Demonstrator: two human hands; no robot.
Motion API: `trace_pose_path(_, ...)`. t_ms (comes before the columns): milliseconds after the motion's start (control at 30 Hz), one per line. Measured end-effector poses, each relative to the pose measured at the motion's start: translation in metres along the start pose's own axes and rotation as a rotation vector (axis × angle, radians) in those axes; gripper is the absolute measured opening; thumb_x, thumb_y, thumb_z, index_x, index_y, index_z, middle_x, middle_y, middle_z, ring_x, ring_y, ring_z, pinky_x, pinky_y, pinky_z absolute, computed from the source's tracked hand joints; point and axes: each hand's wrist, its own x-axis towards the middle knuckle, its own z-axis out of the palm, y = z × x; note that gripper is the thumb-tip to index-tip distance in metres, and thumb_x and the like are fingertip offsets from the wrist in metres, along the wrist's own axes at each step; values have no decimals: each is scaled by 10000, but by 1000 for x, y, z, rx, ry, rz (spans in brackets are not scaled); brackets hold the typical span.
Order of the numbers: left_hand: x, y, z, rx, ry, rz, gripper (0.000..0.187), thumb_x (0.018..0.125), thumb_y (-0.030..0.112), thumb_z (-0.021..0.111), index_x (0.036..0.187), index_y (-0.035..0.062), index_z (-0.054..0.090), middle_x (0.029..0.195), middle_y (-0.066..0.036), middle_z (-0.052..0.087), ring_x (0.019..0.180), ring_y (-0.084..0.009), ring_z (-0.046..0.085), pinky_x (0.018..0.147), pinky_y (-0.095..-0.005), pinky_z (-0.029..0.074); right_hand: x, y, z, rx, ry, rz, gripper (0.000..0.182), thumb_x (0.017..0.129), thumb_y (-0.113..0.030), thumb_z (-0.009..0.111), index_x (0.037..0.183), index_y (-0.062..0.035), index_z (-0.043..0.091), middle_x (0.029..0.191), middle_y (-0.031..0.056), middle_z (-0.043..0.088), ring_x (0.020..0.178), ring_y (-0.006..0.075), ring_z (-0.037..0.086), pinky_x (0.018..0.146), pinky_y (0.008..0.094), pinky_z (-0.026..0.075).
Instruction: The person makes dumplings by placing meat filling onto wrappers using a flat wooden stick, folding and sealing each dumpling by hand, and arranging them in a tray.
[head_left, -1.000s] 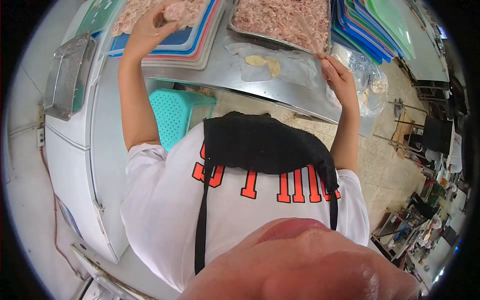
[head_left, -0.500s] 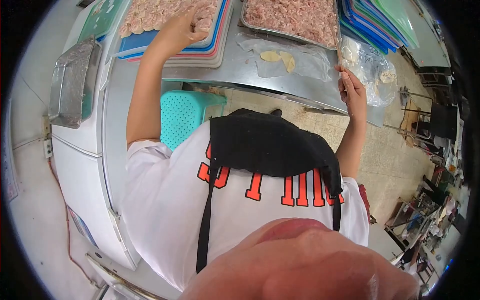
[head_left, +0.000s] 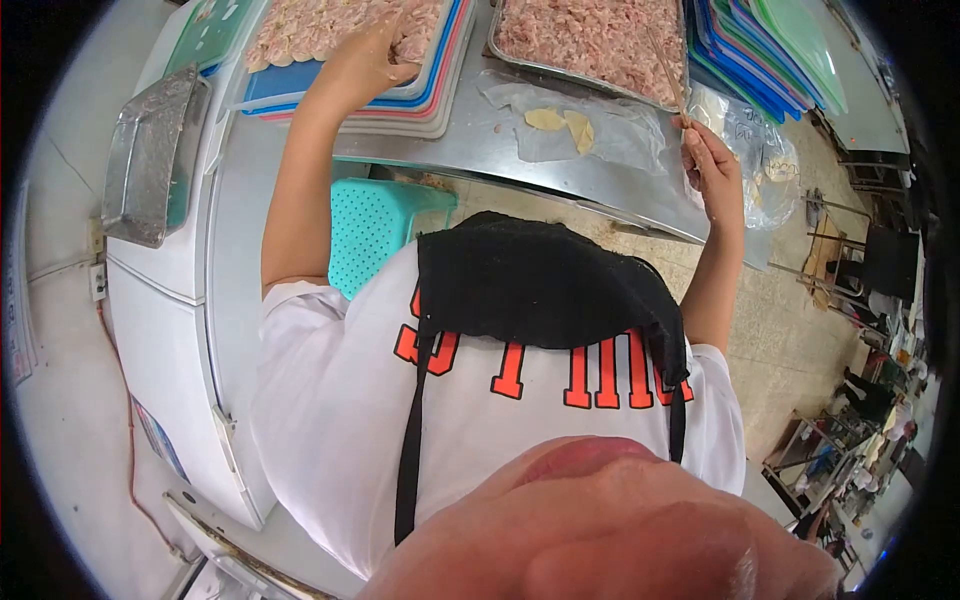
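Note:
My left hand (head_left: 362, 68) rests palm-down over a tray's rows of filled dumplings (head_left: 320, 32), at upper left. Its thumb and fingers are spread around the dumplings at the right end; I make out nothing held between them. At upper right, my right hand (head_left: 713, 165) is closed around a thin stick-like spatula (head_left: 677, 92). The far end of that tool reaches into a metal pan (head_left: 570, 77) full of pinkish minced filling (head_left: 590, 40). Two pale yellow wrappers (head_left: 562, 125) lie on a clear plastic sheet (head_left: 625, 140) between the hands.
Coloured trays (head_left: 440, 115) are stacked under the dumplings. More coloured lids or trays (head_left: 745, 60) stand right of the pan, near a plastic bag (head_left: 765, 165). A metal pan (head_left: 150, 160) sits far left; a turquoise stool (head_left: 370, 230) stands below the steel table (head_left: 470, 145).
The whole view has shifted slightly. My right hand has moved a little up toward the pan, and the stick-like spatula now leans further over the filling. My left hand stays at the dumplings.

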Motion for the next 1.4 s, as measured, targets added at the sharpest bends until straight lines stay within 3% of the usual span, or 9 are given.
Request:
trace_pose_path(67,0,5,-1,24,-71,-152,800,705,164,716,1433,191,385,953,-219,639,834,-350,626,768,-416,498,3,-1,-3,9,-7,-4,308,961,-265,567,1159,-48,658,650,-92,415,558,17,340,493,191,254)
trace_pose_path(200,-1,-2,-3,-69,-128,-143,789,701,150,698,1429,186,393,905,-213,640,782,-351,626,734,-417,502,3,2,-11,12,-27,-1,324,958,-272,571,1174,-44,652,646,-91,414,552,19,336,491,190,248)
trace_pose_path(500,15,0,15,178,91,-79,765,723,134,660,1434,175,382,929,-220,645,793,-342,640,742,-405,508,2,2,-7,9,-31,11,315,964,-264,564,1162,-36,652,642,-83,395,552,24,324,492,196,237)
trace_pose_path(700,-14,-16,-4,-124,52,-52,694,824,149,645,1452,169,350,962,-157,675,846,-287,654,787,-379,510,1,-3,6,20,-53,-21,306,963,-264,570,1149,-38,657,650,-82,399,565,26,331,500,196,244)
trace_pose_path(767,-16,-17,-14,-111,41,-195,667,866,154,617,1465,169,324,970,-130,685,854,-270,653,820,-356,503,-1,-4,7,23,-43,-15,307,961,-268,574,1146,-39,659,651,-83,401,566,26,332,501,196,246)
trace_pose_path(900,-9,-50,-1,-292,-84,-84,667,874,125,577,1478,168,297,985,-129,687,863,-275,648,837,-346,493,-4,-8,4,-20,-54,-7,305,960,-270,571,1147,-48,662,651,-80,416,568,23,348,501,195,253)
trace_pose_path(1167,-6,-55,6,-10,103,5,643,855,57,501,1462,181,328,908,-81,647,890,-225,616,831,-343,475,-2,-5,4,-103,-47,-54,330,979,-310,525,1165,-65,647,643,-84,390,525,15,300,472,190,207)
trace_pose_path(1267,-9,-44,2,-287,-6,-25,620,856,58,506,1446,185,365,879,-67,603,837,-198,581,792,-305,465,5,-5,-4,-62,2,33,333,967,-320,548,1136,-62,672,641,-75,403,572,33,349,509,200,257)
trace_pose_path(1400,-11,-27,-8,-170,-19,-88,526,885,109,545,1397,173,440,916,-59,582,805,-162,557,761,-285,458,44,27,-40,-293,27,11,378,979,-384,494,1107,-83,683,633,-18,449,590,94,431,540,251,335)
